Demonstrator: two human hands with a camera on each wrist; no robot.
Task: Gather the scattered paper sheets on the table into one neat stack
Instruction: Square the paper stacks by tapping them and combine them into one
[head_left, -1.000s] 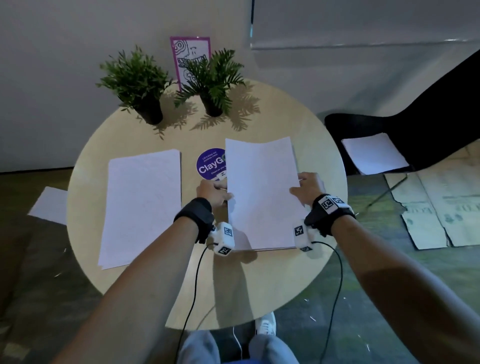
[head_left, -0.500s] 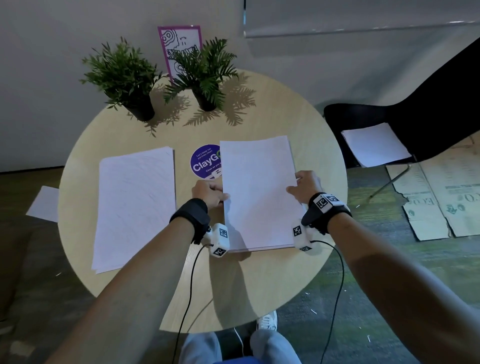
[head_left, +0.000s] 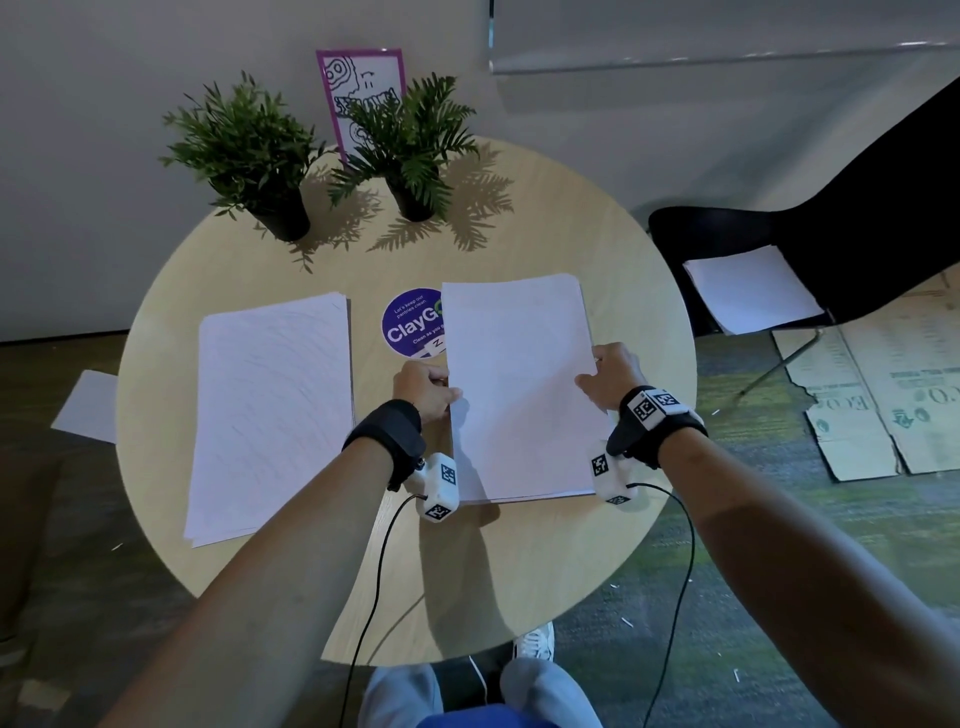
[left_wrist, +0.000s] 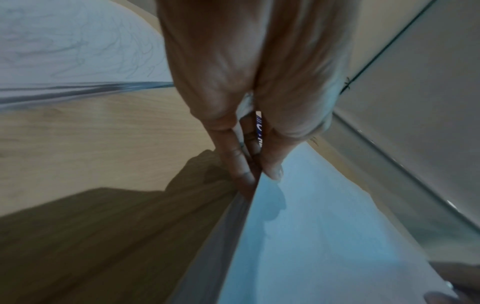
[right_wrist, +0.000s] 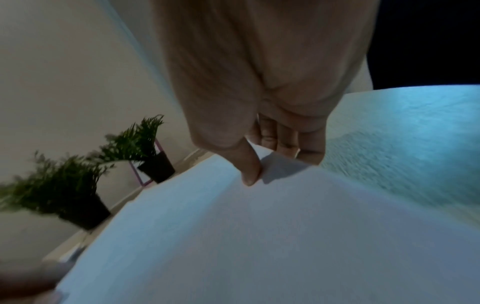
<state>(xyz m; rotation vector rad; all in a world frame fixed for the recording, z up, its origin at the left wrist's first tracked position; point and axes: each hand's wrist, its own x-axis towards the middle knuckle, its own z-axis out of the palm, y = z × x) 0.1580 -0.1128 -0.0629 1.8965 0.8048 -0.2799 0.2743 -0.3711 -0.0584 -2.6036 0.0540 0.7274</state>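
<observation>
White paper stack (head_left: 519, 389) is pinched at its side edges by left hand (head_left: 423, 389) and right hand (head_left: 608, 376), thumbs on top. A second pile (head_left: 270, 410) lies left of it on the round table (head_left: 519, 561).

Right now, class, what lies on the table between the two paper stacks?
In the head view, a round purple sticker, partly covered by the right stack; bare tabletop separates it from the left stack.
</observation>
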